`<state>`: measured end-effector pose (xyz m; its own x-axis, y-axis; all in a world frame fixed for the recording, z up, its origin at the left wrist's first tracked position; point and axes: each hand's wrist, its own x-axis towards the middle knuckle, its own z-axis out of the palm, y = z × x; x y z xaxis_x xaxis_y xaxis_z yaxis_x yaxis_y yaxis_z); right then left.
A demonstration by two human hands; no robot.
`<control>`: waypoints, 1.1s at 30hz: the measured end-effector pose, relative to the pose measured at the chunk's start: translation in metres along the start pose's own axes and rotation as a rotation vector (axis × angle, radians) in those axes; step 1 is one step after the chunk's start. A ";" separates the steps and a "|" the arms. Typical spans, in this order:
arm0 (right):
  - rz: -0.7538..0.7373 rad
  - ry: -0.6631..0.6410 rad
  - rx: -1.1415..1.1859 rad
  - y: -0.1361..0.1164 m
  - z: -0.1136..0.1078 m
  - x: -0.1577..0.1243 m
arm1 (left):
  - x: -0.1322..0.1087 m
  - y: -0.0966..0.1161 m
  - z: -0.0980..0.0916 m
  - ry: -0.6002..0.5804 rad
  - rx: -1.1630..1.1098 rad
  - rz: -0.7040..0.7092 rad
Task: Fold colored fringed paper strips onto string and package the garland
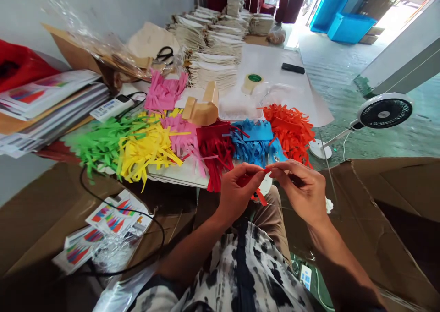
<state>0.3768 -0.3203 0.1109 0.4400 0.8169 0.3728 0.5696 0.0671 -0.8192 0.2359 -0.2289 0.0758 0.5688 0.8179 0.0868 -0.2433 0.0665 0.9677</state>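
Observation:
Close to the table's front edge, my left hand (239, 190) is closed around a red-orange fringed paper tassel (260, 197), whose cut strips dangle below the fingers. The fingertips of my right hand (302, 188) pinch the same tassel's upper end, meeting the left fingertips. Just beyond my hands lie heaps of fringed paper: orange (288, 131), blue (252, 142), dark red (215, 149), pink (185, 135), yellow (147, 151) and green (103, 140). Most of the held tassel is hidden by my fingers.
Behind the fringes are a folded brown card (202, 108), a clear plastic tray (240, 110), a tape roll (252, 83) and stacked white bundles (215, 67). Black scissors (164, 54) lie at the back left. A fan (385, 115) stands right. Cardboard (395, 202) flanks my lap.

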 end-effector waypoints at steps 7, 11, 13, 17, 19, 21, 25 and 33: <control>0.053 0.055 0.052 0.003 0.001 -0.009 | -0.003 0.000 0.006 -0.008 -0.029 -0.041; 0.005 0.116 0.008 0.005 0.000 -0.015 | -0.005 -0.001 0.010 -0.008 -0.020 -0.055; 0.012 0.113 0.019 0.006 0.000 -0.017 | -0.005 0.000 0.012 -0.006 -0.004 -0.043; 0.047 0.086 0.094 0.008 -0.001 -0.020 | -0.005 0.001 0.014 -0.004 0.037 -0.013; 0.035 0.080 0.080 0.008 -0.002 -0.020 | -0.005 0.000 0.015 0.007 0.039 -0.003; 0.016 0.079 0.036 0.008 -0.002 -0.021 | -0.006 -0.002 0.017 0.021 0.026 -0.008; 0.016 0.120 -0.023 0.011 -0.003 -0.025 | -0.005 -0.005 0.016 -0.049 -0.014 -0.060; 0.114 0.189 0.019 0.024 -0.009 -0.031 | -0.002 -0.009 0.021 -0.104 -0.108 -0.127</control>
<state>0.3832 -0.3497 0.0837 0.6241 0.6982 0.3508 0.4964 -0.0076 -0.8681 0.2529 -0.2433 0.0721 0.6772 0.7358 -0.0050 -0.2438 0.2308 0.9420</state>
